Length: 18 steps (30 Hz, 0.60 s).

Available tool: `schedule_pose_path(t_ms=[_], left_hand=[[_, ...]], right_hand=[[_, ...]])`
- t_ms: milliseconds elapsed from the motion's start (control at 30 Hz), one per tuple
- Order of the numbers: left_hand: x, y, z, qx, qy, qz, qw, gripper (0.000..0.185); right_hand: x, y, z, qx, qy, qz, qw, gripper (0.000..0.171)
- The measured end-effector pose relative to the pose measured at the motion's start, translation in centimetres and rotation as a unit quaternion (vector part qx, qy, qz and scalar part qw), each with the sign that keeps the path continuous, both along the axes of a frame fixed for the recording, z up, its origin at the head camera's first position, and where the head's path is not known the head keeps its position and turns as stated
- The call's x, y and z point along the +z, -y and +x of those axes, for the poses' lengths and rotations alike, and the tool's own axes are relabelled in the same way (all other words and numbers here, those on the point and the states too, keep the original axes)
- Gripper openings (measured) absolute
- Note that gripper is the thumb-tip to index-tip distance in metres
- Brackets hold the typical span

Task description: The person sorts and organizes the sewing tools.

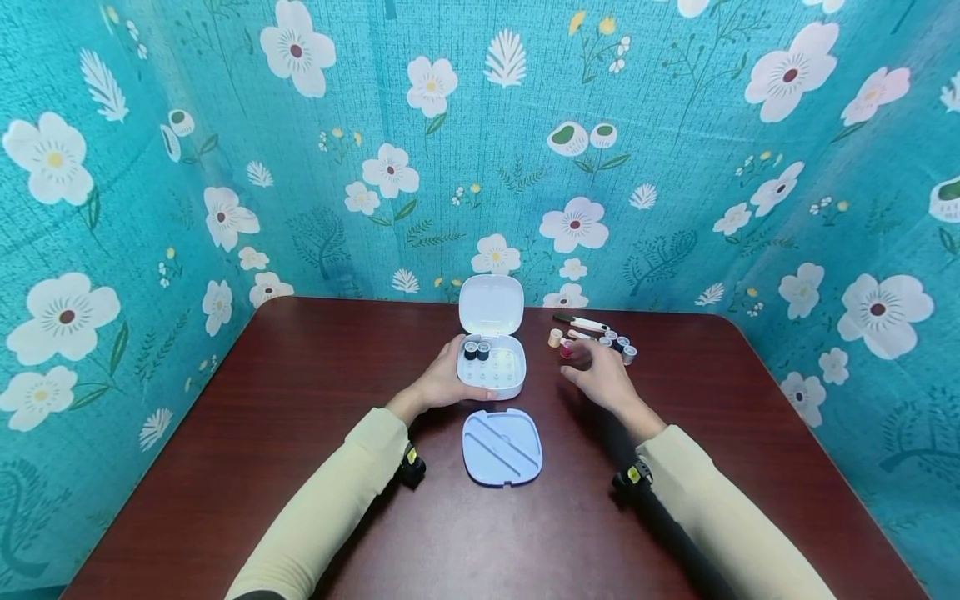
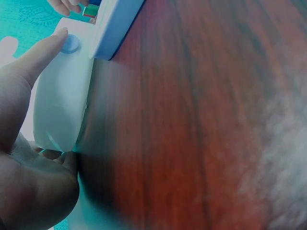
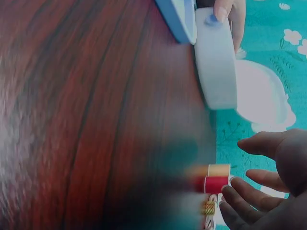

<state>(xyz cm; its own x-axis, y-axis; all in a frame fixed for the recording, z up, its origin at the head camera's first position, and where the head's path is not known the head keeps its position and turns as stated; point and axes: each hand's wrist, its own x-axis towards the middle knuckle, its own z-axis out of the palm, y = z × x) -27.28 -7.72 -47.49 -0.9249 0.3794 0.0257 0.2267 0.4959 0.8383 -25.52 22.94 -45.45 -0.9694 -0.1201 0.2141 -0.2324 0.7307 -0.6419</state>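
A white box (image 1: 495, 377) stands open on the table, its lid (image 1: 491, 304) raised at the back. Two dark spools (image 1: 477, 350) sit in its far left slots. My left hand (image 1: 442, 379) grips the box by its left and front side; in the left wrist view the thumb (image 2: 45, 48) lies along the box wall (image 2: 62, 110). My right hand (image 1: 600, 371) hovers with relaxed fingers just right of a red spool (image 1: 566, 350), holding nothing. The right wrist view shows the fingertips (image 3: 230, 194) close to the red spool (image 3: 216, 184) and a beige spool (image 3: 218, 170).
A light blue tray insert (image 1: 502, 446) lies in front of the box. Several small spools (image 1: 618, 343) and a pen-like tool (image 1: 581, 322) lie right of the box. The dark red table (image 1: 300, 417) is walled by a teal floral backdrop (image 1: 375, 167) on three sides.
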Motion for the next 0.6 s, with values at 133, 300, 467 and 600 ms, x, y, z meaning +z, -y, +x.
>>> schedule_pose_path(t_ms=[133, 300, 467, 600], left_hand=[[0.1, 0.0, 0.0, 0.001, 0.001, 0.000, 1.0000, 0.116], [0.0, 0.1, -0.1, 0.002, 0.000, -0.001, 1.0000, 0.115], [-0.1, 0.0, -0.1, 0.001, -0.001, -0.001, 1.0000, 0.115], [-0.1, 0.0, 0.0, -0.001, -0.001, -0.004, 1.0000, 0.115]], right_hand=[[-0.3, -0.7, -0.6, -0.023, 0.005, 0.010, 1.000, 0.039], [-0.7, -1.1, -1.5, -0.044, 0.013, 0.017, 0.999, 0.035], [-1.3, -1.4, -2.3, -0.063, 0.020, 0.005, 0.998, 0.038], [-1.5, -1.3, -2.8, -0.083, 0.032, -0.016, 0.996, 0.039]])
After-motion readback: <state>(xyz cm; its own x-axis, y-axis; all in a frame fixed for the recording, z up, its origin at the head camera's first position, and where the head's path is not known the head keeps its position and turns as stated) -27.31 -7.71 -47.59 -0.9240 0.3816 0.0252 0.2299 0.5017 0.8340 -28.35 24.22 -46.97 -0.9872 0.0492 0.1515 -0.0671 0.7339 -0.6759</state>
